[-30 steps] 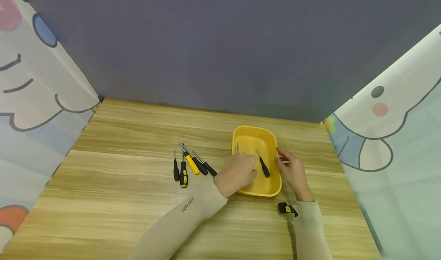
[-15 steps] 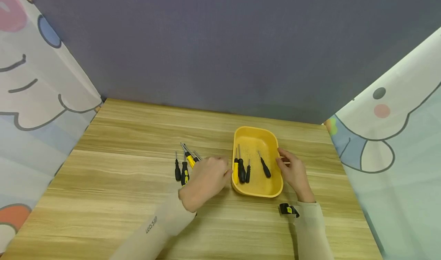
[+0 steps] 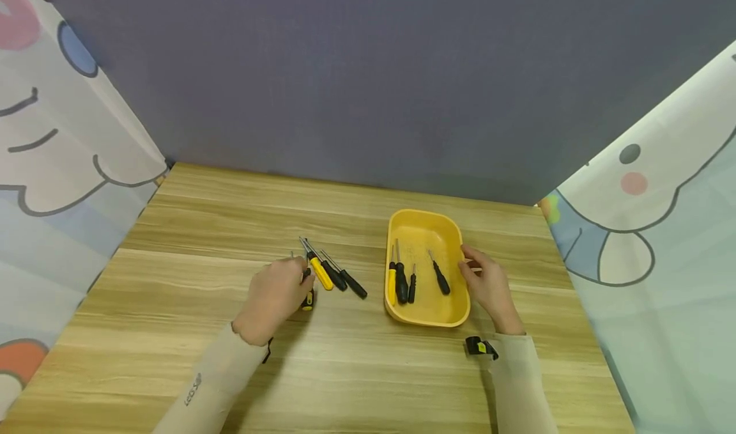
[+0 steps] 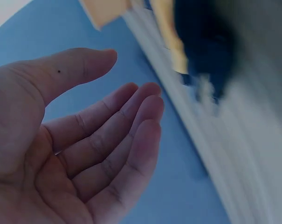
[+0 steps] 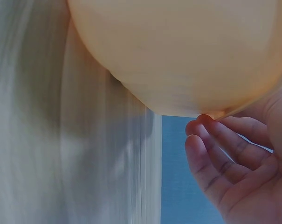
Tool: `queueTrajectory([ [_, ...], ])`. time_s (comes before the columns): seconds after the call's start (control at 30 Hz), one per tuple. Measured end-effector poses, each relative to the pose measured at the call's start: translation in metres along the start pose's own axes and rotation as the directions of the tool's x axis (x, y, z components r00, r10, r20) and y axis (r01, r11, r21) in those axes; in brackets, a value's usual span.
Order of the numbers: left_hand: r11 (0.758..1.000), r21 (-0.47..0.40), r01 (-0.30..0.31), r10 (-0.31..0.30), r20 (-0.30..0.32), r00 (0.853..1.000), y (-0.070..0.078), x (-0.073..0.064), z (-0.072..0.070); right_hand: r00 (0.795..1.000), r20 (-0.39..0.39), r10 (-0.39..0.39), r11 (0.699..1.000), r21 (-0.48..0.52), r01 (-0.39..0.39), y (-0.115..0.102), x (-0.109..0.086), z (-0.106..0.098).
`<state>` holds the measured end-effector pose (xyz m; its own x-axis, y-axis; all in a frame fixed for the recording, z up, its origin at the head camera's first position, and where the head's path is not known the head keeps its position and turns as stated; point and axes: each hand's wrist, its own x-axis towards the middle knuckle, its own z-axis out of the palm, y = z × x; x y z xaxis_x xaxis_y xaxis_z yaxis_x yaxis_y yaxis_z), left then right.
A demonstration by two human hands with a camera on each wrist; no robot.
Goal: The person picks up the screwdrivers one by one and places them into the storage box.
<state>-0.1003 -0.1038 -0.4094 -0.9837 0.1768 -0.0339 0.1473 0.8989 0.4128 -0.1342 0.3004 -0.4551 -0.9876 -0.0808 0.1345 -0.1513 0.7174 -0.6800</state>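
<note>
The yellow tray (image 3: 431,306) holds four screwdrivers. A yellow-handled one (image 3: 392,284) lies along its left wall, with a large black one (image 3: 401,286) and a short black one (image 3: 411,287) beside it; a slim black one (image 3: 441,280) lies apart, towards the tray's right wall. More screwdrivers rest on the wooden surface (image 3: 356,351) left of the tray: a black-handled one (image 3: 352,283) nearest it, then another black one (image 3: 335,277), then a second yellow one (image 3: 322,275). Farthest left from the tray, a black-and-yellow screwdriver (image 3: 307,301) sits partly hidden at the left hand (image 3: 278,291). That hand's grip is apart, thumb clear of the gently bent fingers; whether it touches the screwdriver I cannot tell. Its forearm slants in from the near left of the tray. The right hand (image 3: 485,285) has its grip closed lightly on the tray's right rim, thumb opposite bent fingers.
</note>
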Motion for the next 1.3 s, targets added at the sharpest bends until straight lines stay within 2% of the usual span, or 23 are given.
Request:
queueTrajectory([
  [0.23, 0.996, -0.005, 0.094, -0.093, 0.076, 0.993, -0.03, 0.001, 0.009, 1.0, 0.001, 0.013, 1.0, -0.007, -0.013, 0.0, 0.001, -0.001],
  [0.43, 0.987, -0.027, 0.155, -0.152, 0.11, 0.982, -0.042, 0.004, 0.017, 1.0, 0.003, 0.006, 1.0, -0.027, -0.006, 0.0, 0.0, 0.0],
  [0.73, 0.985, -0.044, 0.165, -0.159, 0.115, 0.981, -0.044, 0.006, 0.021, 1.0, 0.001, 0.007, 1.0, -0.011, -0.007, -0.001, -0.001, 0.0],
  [1.03, 0.986, -0.043, 0.159, -0.154, 0.111, 0.982, -0.037, 0.012, 0.024, 1.0, -0.009, 0.001, 1.0, -0.017, -0.002, -0.001, -0.002, 0.0],
  [1.3, 0.979, -0.057, 0.193, -0.185, 0.124, 0.975, -0.037, 0.015, 0.024, 1.0, -0.014, -0.004, 1.0, -0.006, 0.004, -0.002, -0.001, 0.0],
])
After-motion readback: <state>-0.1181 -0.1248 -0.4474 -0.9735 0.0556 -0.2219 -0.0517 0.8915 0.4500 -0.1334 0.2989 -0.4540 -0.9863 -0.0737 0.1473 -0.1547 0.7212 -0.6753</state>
